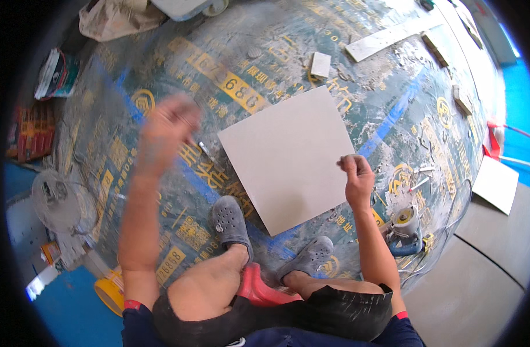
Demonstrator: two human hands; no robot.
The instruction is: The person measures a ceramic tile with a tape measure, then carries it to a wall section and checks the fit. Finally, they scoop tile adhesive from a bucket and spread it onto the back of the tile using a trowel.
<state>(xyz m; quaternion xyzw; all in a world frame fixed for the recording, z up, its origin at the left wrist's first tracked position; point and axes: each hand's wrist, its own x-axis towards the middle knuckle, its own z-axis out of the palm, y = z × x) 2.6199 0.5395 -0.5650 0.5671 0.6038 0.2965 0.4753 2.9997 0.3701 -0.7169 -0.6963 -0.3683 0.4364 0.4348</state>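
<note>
Fingers (349,164) of our right hand (359,178) are sitting bent at the three o'clock edge of the pale tile (288,156); we cannot tell whether they're clamping it. Our left hand (171,122) is hovering blurred toward ten o'clock, apart from the tile, fingers unreadable. With the tile lying at twelve o'clock from our clogs (230,221), we should be steadying opposite edges evenly, sparing corners.

ok so tile (285,162) between left hand (171,124) and right hand (357,176): plain pale beige
floor sheet (242,66) under both: dusty dark green, yellow lettering and round yellow emblems all over
tape (395,115) up and right of right hand: bright blue stripe
clogs (231,221) lower down between hands: grey, dotted with holes
stool (265,287) below those: solid red
shorts (349,312) below right hand: black, whitish streaks
bucket (108,294) well below left hand: yellow
</note>
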